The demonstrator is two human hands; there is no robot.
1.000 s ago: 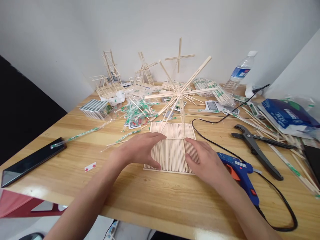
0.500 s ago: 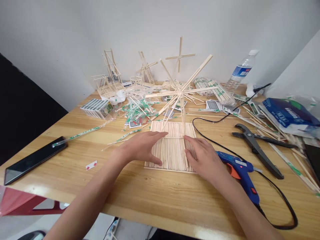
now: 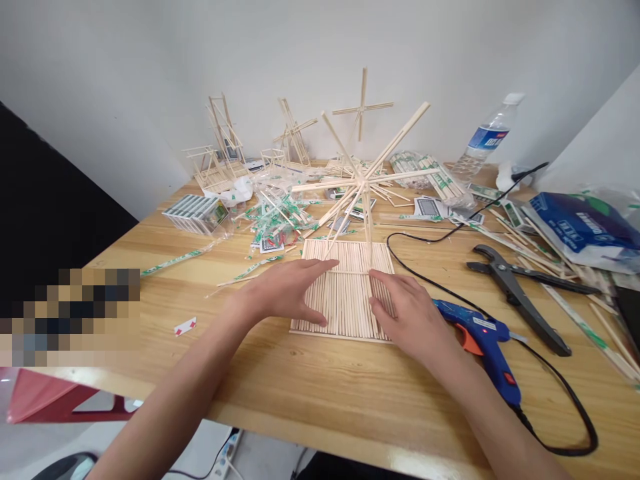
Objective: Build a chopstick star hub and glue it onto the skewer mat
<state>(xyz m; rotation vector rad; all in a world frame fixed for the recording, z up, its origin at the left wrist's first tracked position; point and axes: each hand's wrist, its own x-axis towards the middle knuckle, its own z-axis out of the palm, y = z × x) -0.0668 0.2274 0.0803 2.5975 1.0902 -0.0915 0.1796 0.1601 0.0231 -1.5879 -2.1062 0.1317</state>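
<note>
A mat of thin wooden sticks (image 3: 345,303) laid side by side rests on the table. On it stands a stick frame with a star-shaped wheel (image 3: 361,181) of several spokes at its top. Near the frame's foot a crossing stick (image 3: 353,272) lies between my two hands. My left hand (image 3: 287,290) is open, thumb and fingers spread, its fingertips at the stick's left end. With the index fingertip at the right end, my right hand (image 3: 407,303) also has its thumb apart from the fingers. Neither hand is wrapped round anything.
A blue glue gun (image 3: 483,340) with a black cord lies by my right arm. Beyond it are black cutters (image 3: 515,293) and a blue package (image 3: 583,227). Wrapped sticks (image 3: 277,217), a water bottle (image 3: 485,143) and other stick frames (image 3: 220,157) are at the back.
Both hands keep their places at the crossing stick. The whole view has shifted slightly, and the area at the lower left is now blurred into blocks.
</note>
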